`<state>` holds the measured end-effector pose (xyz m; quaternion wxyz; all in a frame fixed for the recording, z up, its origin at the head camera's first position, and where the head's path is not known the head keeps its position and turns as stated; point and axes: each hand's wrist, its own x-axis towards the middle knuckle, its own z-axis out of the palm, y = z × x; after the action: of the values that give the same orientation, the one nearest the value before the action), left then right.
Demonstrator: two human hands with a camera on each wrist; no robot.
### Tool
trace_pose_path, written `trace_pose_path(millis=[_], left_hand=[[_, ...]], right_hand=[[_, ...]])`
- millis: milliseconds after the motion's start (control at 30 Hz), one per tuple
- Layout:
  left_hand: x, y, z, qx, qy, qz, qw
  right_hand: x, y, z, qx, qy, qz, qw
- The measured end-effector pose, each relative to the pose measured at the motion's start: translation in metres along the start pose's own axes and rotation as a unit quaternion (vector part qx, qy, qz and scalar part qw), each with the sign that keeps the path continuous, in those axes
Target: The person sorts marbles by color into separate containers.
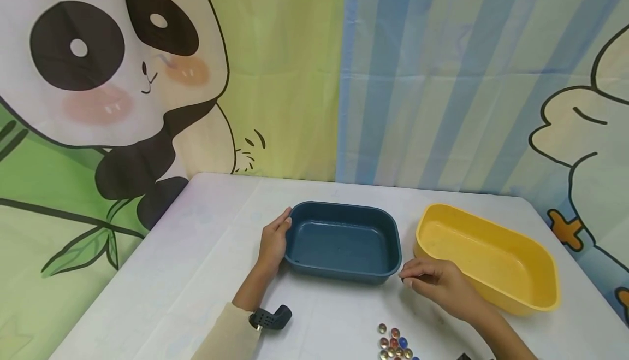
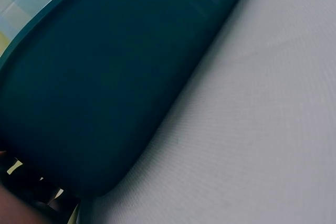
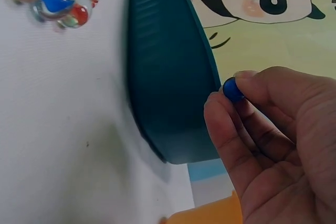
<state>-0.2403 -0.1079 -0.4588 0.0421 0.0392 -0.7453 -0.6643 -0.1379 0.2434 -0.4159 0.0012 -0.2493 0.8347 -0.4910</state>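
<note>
My right hand [image 1: 437,283] pinches a small blue marble [image 3: 232,90] between thumb and fingertips. It is just off the near right corner of a dark blue plastic basin [image 1: 344,272]. At the basin's left end my left hand [image 1: 275,240] grips the side, thumb up by the rim and fingers along the outer wall. The basin sits upright on the table, and its inside floor shows bare in the head view. Several glass marbles [image 1: 393,343], in amber, red and blue, lie clustered on the table nearer to me.
A yellow basin [image 1: 511,294] stands at an angle to the right, behind my right forearm. The white-covered table [image 1: 211,272] ends at a printed cloth backdrop [image 1: 285,76] with a panda on it. A small dark object [image 1: 464,356] shows at the bottom edge.
</note>
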Motion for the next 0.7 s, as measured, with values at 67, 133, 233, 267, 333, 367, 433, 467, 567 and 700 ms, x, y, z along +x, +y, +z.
trace_pose_path(millis=[67,133,233,267,333,367,433,467,567,700], left_hand=[[0.000,0.000,0.000,-0.001,0.000,0.001,1.0000],[0.000,0.000,0.000,-0.002,0.000,0.001,1.0000],[0.000,-0.002,-0.001,-0.005,0.000,0.001,1.0000],[0.000,-0.002,-0.001,-0.006,0.001,0.001,1.0000],[0.000,-0.003,-0.001,-0.009,0.003,-0.002,1.0000],[0.000,-0.004,-0.001,-0.010,0.003,0.000,1.0000],[0.000,-0.004,0.000,-0.009,0.005,0.001,1.0000],[0.000,-0.004,0.000,-0.008,0.004,0.001,1.0000],[0.000,-0.003,0.001,-0.007,0.000,0.006,1.0000],[0.000,-0.001,0.000,-0.009,0.003,0.010,0.9999]], right_hand=[[0.004,-0.001,0.000,0.002,0.004,-0.005,1.0000],[0.007,-0.001,0.001,-0.001,0.010,-0.008,0.9999],[0.013,-0.002,0.002,-0.008,0.016,-0.007,0.9998],[0.014,-0.002,0.002,-0.010,0.017,-0.005,0.9998],[0.017,-0.002,0.002,-0.012,0.019,0.000,0.9998],[0.019,-0.003,0.002,-0.011,0.019,0.003,0.9998],[0.022,-0.004,0.001,-0.014,0.019,0.007,0.9997],[0.024,-0.004,0.000,-0.014,0.020,0.008,0.9997],[0.031,-0.006,-0.005,-0.019,0.020,0.009,0.9996],[0.042,-0.009,-0.012,-0.033,0.029,0.019,0.9989]])
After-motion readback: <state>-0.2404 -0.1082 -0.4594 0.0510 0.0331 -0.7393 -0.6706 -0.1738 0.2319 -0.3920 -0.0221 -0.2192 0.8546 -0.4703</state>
